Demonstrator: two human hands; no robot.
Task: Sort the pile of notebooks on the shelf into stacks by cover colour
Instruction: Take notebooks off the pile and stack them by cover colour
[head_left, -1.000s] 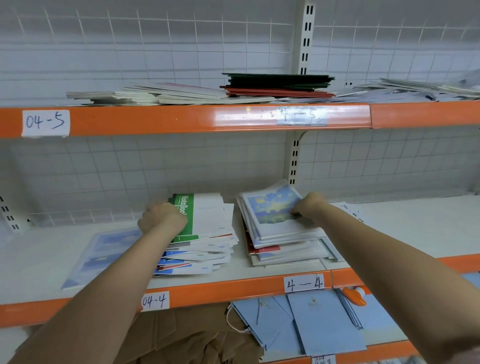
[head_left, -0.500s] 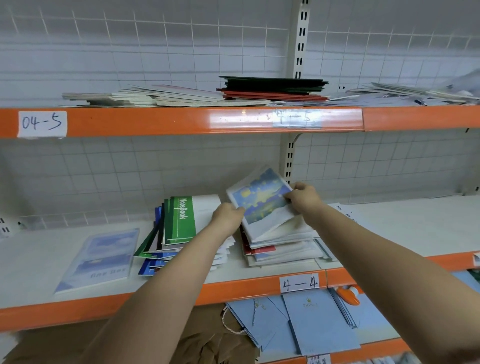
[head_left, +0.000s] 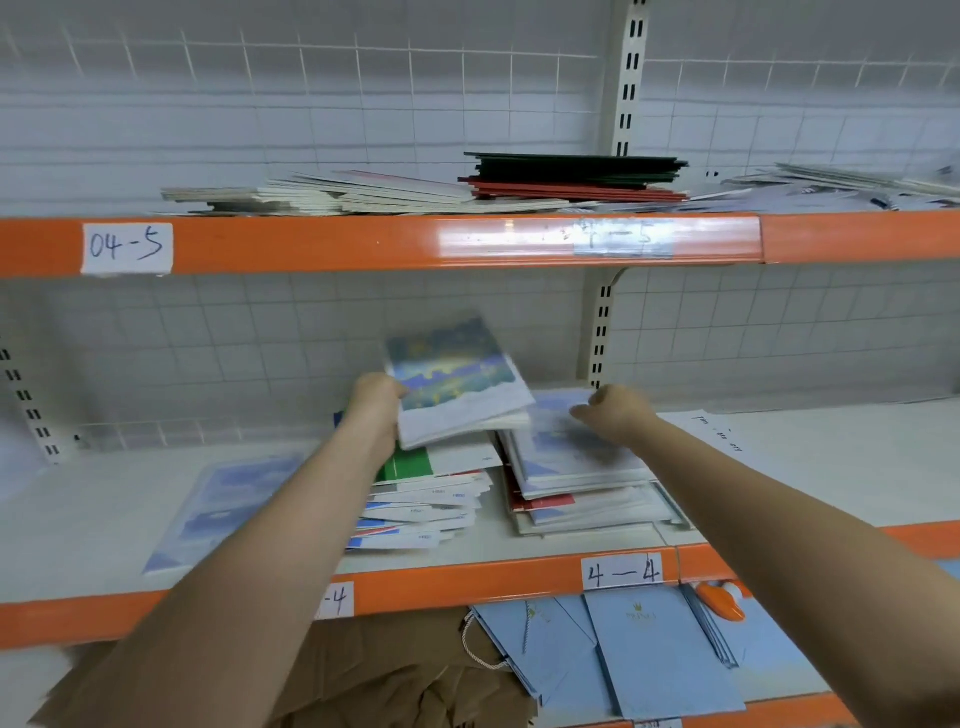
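Painted-cover notebook (head_left: 457, 384), mid-frame, lifted above the shelf (head_left: 810, 467): thin, light, floppy, probably slick, so I'd take it by the edge. My left hand (head_left: 375, 402) fingers clamp its left edge. Right hand (head_left: 613, 413) hangs loosely curled, holding nothing, over the right pile (head_left: 582, 483). Green-topped pile (head_left: 431, 493) sits below it.

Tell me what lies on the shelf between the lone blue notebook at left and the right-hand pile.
In the head view, the green-topped pile lies between the blue notebook and the right pile; the left arm crosses over it.
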